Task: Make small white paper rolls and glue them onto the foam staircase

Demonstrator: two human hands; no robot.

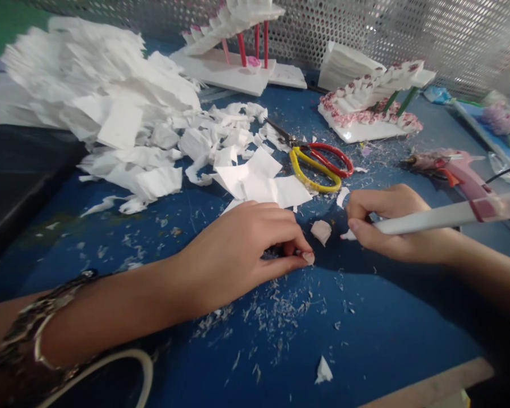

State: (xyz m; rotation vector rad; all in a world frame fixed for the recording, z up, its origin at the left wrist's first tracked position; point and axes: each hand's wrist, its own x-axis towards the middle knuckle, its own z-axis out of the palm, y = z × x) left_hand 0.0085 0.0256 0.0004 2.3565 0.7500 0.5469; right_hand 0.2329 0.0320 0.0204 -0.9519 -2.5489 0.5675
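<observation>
My left hand (242, 249) rests on the blue table (365, 340), fingers pinched together near its thumb; what they pinch is too small to make out. A small rolled white paper piece (322, 231) lies just right of those fingertips. My right hand (391, 229) is closed round a long white stick (446, 215) with a pink band, its tip pointing left towards the paper piece. Red-and-yellow scissors (318, 161) lie just beyond both hands.
A big heap of white paper scraps (110, 107) fills the left. Cut paper squares (259, 181) lie ahead. Two white foam staircase models (365, 107) stand at the back by a perforated metal screen. A pink glue gun (450, 167) lies right. Paper crumbs litter the table.
</observation>
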